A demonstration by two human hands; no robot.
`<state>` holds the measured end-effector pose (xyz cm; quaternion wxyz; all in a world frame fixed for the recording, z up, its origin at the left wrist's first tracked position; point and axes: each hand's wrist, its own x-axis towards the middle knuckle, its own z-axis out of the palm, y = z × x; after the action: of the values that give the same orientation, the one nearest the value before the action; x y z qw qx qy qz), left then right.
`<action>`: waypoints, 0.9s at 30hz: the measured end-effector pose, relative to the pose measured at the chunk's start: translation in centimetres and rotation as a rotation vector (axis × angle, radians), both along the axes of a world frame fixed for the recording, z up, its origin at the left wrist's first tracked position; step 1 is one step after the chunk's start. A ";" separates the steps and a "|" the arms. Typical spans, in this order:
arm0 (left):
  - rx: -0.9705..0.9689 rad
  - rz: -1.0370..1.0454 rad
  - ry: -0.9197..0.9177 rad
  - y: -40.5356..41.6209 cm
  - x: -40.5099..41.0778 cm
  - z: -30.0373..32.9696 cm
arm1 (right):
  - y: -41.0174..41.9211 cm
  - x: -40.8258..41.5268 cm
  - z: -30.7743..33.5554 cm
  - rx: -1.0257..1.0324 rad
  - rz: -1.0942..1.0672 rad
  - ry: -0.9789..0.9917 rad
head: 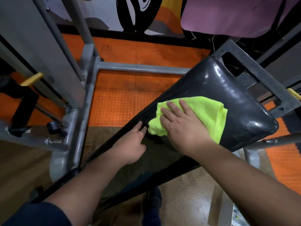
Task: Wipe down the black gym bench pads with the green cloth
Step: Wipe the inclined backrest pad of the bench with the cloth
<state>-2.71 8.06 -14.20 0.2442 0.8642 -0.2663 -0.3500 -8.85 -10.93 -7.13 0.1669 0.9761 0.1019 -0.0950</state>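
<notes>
Here, seen from the head camera, I have the right hand (182,126) laid flat, fingers straight and spread, pressing the green cloth (203,115) onto the black bench pad (228,88). The cloth lies bunched about midway along the pad, near its left edge. My left hand (132,144) rests on that edge just beside the cloth, fingers loosely bent over the rim and holding nothing. The far, wide end of the pad gleams, possibly damp; I cannot tell whether it is wiped. The near stretch under my forearms looks duller, so I judge the wipe partly done, with the near part and any other pads remaining. A grey steel frame (140,66) and orange floor mat (123,97) lie beyond.
</notes>
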 end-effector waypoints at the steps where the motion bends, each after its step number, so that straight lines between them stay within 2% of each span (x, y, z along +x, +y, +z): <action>1: -0.002 -0.001 0.002 0.0 0.1 0.2 | 0.6 0.5 -0.1 -0.007 -0.033 -0.011; 3: -0.003 -0.009 0.006 0.0 0.2 0.4 | 1.7 0.7 -0.6 -0.014 -0.048 -0.009; 6: 0.001 -0.021 0.032 0.0 0.1 0.3 | 0.4 0.0 -0.9 0.011 0.039 0.050; 8: -0.003 -0.013 0.039 0.1 0.1 0.2 | -0.4 0.5 -0.4 0.033 0.062 0.014; 12: 0.017 0.002 0.011 -0.1 0.3 0.3 | 1.7 2.6 -0.9 -0.019 -0.036 -0.015; 17: -0.006 -0.025 0.025 0.3 0.2 -0.5 | -0.7 2.2 -0.9 -0.012 0.101 -0.002; 21: -0.016 -0.018 0.023 0.2 0.4 -0.8 | 0.9 3.6 -0.8 -0.027 -0.001 0.016; 25: -0.020 -0.034 0.010 0.4 0.1 -0.9 | -0.5 2.5 -0.6 -0.019 0.092 0.002; 27: -0.020 -0.028 0.002 0.4 0.0 -0.9 | -0.3 3.1 -0.1 -0.001 0.048 -0.003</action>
<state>-2.69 8.49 -15.12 0.2482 0.8575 -0.2819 -0.3515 -5.79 -11.19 -7.22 0.1696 0.9734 0.1249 -0.0898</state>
